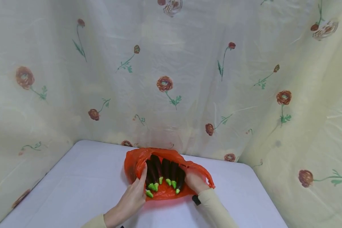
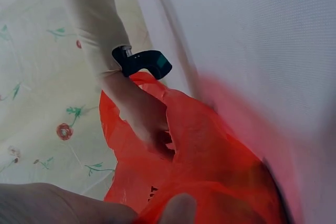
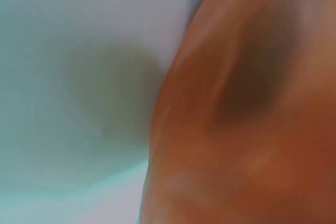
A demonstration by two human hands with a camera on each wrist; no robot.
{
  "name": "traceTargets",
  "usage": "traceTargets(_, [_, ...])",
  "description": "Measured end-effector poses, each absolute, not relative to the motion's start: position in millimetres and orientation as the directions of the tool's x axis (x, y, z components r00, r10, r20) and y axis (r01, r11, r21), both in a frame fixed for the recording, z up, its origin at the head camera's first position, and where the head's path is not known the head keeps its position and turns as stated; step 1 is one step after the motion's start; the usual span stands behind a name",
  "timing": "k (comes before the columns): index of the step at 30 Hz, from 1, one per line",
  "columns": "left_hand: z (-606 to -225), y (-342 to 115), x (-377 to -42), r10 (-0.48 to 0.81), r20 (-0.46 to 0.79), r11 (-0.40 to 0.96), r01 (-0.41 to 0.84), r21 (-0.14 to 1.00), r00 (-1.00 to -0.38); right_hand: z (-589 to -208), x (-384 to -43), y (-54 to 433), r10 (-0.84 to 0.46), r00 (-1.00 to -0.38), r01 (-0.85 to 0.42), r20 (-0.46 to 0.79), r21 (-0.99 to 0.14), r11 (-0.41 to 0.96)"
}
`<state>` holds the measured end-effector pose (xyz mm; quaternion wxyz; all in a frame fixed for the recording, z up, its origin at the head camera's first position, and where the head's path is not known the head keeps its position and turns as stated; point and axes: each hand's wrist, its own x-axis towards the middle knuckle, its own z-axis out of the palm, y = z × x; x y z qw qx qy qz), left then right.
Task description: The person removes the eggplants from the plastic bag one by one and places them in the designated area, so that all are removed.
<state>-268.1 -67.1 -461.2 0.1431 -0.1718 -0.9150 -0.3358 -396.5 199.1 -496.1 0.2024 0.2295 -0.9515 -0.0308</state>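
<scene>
A red-orange plastic bag (image 1: 176,155) lies on the table with its mouth toward me. Inside it several dark, slim eggplants (image 1: 166,169) lie side by side, their green stem ends facing me. My left hand (image 1: 134,193) grips the left rim of the bag; its thumb (image 2: 179,209) lies over the plastic in the left wrist view. Through the right side of the mouth reaches my right hand (image 1: 195,180), beside the rightmost eggplant (image 1: 180,180). Its fingertips are hidden, and I cannot tell whether they hold that eggplant. Blurred orange plastic (image 3: 252,156) fills much of the right wrist view.
The bag rests toward the back of a white-covered table (image 1: 74,183). A flower-printed curtain (image 1: 165,57) hangs behind the table and along both sides. A black wrist device (image 2: 149,62) sits on the right wrist, near the bag's rim.
</scene>
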Motion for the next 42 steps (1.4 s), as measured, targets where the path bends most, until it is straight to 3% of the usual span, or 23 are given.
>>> traceTargets(6, [-462, -68, -269, 0.22, 0.37, 0.716, 0.407, 0.567, -0.903, -498, -405, 210, -0.572, -0.771, -0.581, 0.279, 0.059, 0.812])
traceTargets(13, [-461, -70, -273, 0.213, 0.362, 0.733, 0.394, 0.555, -0.907, -493, -400, 221, -0.516, -0.809, -0.573, 0.281, -0.183, 0.799])
traceTargets(21, [-459, -67, -270, 0.232, 0.369, 0.706, 0.417, 0.573, -0.9, -483, -397, 224, -0.603, -0.78, -0.621, 0.169, -0.094, 0.778])
traceTargets(27, [-459, -65, -267, 0.247, 0.36, 0.709, 0.42, 0.566, -0.9, -484, -395, 224, -0.58, -0.813, -0.577, 0.051, -0.208, 0.79])
traceTargets(32, [-460, -65, -267, 0.246, 0.357, 0.708, 0.419, 0.568, -0.901, -483, -393, 223, -0.609, -0.793, -0.575, -0.018, -0.309, 0.758])
traceTargets(42, [-460, -64, -267, 0.244, 0.309, 0.702, 0.387, 0.598, -0.919, -480, -381, 222, -0.593, -0.804, -0.548, -0.026, -0.351, 0.759])
